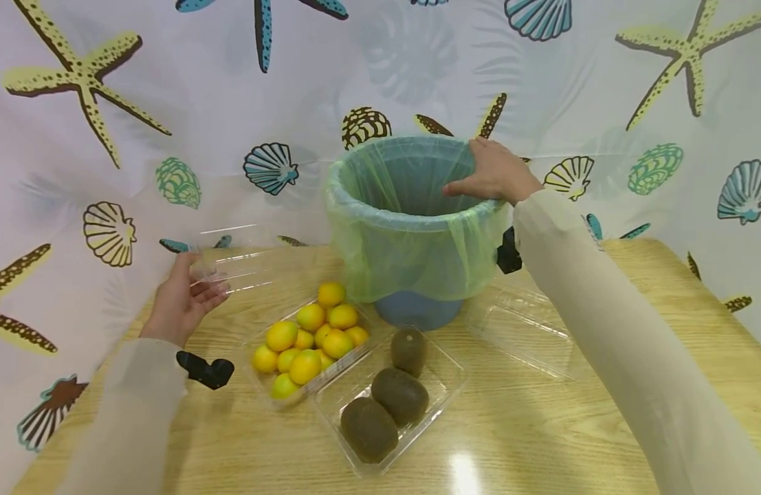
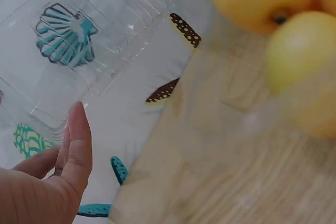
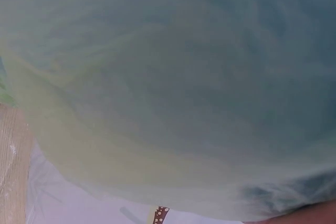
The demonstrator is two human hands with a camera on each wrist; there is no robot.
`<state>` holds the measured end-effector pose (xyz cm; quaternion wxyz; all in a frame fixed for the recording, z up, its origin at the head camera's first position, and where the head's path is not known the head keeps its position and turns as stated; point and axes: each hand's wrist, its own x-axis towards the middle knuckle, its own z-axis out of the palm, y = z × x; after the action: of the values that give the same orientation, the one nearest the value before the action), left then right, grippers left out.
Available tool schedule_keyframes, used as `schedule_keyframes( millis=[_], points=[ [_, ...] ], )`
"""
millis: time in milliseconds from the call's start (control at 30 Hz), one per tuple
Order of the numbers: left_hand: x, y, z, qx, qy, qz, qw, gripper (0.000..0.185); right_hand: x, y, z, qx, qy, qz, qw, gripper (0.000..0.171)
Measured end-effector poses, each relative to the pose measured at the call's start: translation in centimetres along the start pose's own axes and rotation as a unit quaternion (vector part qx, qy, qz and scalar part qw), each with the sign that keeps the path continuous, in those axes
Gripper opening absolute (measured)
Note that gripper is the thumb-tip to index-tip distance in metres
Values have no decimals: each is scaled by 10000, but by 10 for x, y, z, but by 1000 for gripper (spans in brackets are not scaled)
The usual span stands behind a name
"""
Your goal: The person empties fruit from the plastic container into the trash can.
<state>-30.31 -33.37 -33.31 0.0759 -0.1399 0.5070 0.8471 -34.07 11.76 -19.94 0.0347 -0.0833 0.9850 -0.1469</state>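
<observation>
Bin [image 1: 411, 275], lined with a green bag [image 1: 380, 240], is being steadied at twelve o'clock on the table [image 1: 541, 426]; its rim is being gripped by the right hand [image 1: 494, 172]; a clear lid [image 1: 238, 265] is being pinched at nine o'clock by the left hand [image 1: 182, 302], lifted off the oranges [image 1: 309, 337].

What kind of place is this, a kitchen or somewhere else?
Probably a staged tabletop setup rather than a real kitchen: a wooden table stands before a seashell-printed curtain, with a lined bin and clear trays of fruit laid out.
</observation>
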Motion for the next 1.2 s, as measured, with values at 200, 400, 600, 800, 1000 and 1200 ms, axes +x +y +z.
schedule_keyframes(
  millis=[200, 400, 600, 800, 1000, 1200],
  points=[
    [4, -15, -9, 51, 170, -270, 9995, 33, -1, -2, 1, 19, -7, 51, 10000, 93],
    [6, -26, -11, 552, 285, -466, 9970, 45, -2, -2, 0, 15, 42, 54, 10000, 93],
    [11, -34, -13, 1080, 102, -552, 9926, 57, 0, 0, 1, 46, 65, 20, 10000, 93],
    [17, -40, -19, 1721, -226, -588, 9831, 88, 2, 2, 2, -19, 41, -23, 10000, 94],
    [19, -45, -22, 2194, -188, -694, 9730, 78, 1, 2, 2, 3, 65, -10, 10000, 93],
    [16, -46, -23, 2428, -59, -662, 9678, 75, 1, 1, 1, 12, 64, 0, 10000, 93]
  ],
)
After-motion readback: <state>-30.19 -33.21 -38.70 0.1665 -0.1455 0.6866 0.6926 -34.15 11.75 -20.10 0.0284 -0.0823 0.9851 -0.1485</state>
